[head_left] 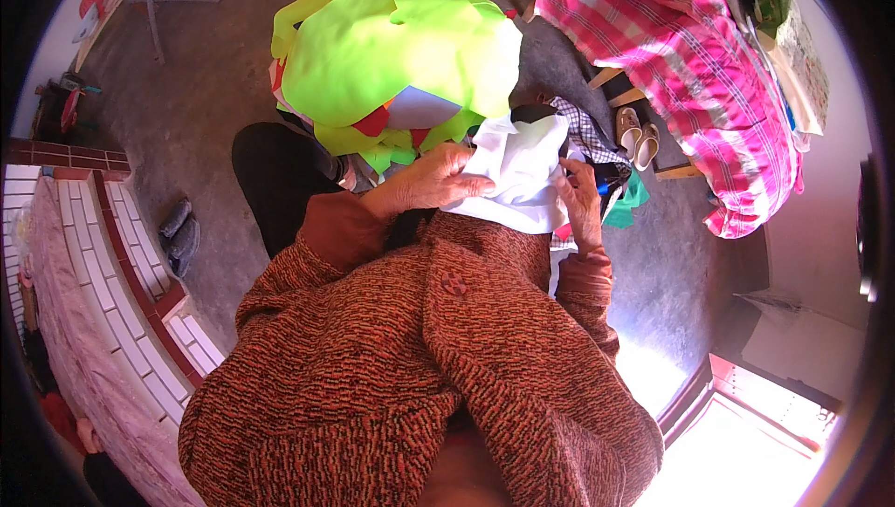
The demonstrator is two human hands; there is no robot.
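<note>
Head view: white cloth (524, 171) lies above and right of frame centre, between left hand (436, 177), pinching its left edge, and right hand (582, 198), pinching its right; neither is nearer, long axis unclear.

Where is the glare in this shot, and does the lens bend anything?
In the head view, glare blows out a bright floor patch at lower right; in the head view, the white cloth is partly washed out; toward the head view's left rim, the white bricks bow.
</note>
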